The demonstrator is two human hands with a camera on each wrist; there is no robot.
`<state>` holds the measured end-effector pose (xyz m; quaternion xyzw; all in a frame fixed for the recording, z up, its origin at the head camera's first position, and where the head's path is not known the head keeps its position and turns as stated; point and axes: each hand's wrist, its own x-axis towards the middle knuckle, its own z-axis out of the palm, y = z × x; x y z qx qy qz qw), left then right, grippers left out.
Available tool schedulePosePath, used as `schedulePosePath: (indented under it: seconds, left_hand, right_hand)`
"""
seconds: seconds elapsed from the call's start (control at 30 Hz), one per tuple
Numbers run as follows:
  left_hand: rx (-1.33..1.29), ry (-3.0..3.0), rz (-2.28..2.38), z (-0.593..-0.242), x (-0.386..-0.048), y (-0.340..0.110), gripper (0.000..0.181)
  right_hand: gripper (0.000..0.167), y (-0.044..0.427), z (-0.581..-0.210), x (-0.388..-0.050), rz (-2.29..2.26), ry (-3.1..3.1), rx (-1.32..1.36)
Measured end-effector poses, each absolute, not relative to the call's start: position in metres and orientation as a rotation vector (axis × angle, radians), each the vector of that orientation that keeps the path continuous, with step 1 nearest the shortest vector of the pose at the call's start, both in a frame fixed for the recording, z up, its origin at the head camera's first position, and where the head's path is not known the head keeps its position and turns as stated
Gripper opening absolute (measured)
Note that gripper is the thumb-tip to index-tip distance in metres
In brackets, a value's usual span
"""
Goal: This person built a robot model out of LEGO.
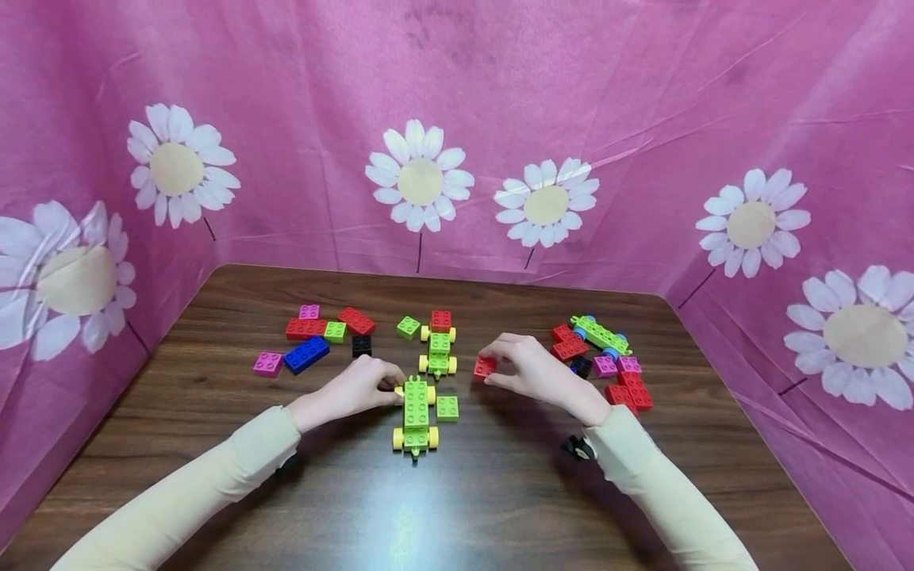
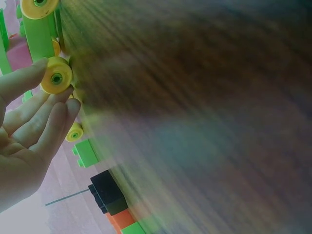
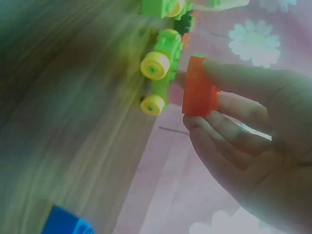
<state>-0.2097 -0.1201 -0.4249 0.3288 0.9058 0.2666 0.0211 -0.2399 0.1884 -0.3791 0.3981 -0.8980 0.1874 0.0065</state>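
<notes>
Assembly seemed the step in hand: midway between the left and right edges of the tabletop, the left hand pinched a yellow wheel of the nearer green car, while the right hand held up a red brick. The next move called, probably, for squaring it over a car, which one unclear.

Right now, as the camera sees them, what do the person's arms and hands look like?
The left sleeve and right sleeve are long, pale cream and slightly creased, ending near the wrists. The left hand and right hand wear no gloves. A small black object, too dark to identify, shows beside the right sleeve.
</notes>
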Motion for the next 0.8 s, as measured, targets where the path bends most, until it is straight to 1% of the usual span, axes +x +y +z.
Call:
schedulePosePath:
  seconds: [0.4,0.8]
  left_hand:
    - [1.016,2.790,0.842,-0.424,-0.208,-0.122,0.019]
    - [1.027,2.790,0.843,-0.424,-0.208,-0.121,0.019]
  right_hand:
    - [0.034,0.159,-0.373,-0.237,0.688,-2.733,1.374]
    - [0.031,0.131,-0.374,-0.232,0.658,-2.653,1.505]
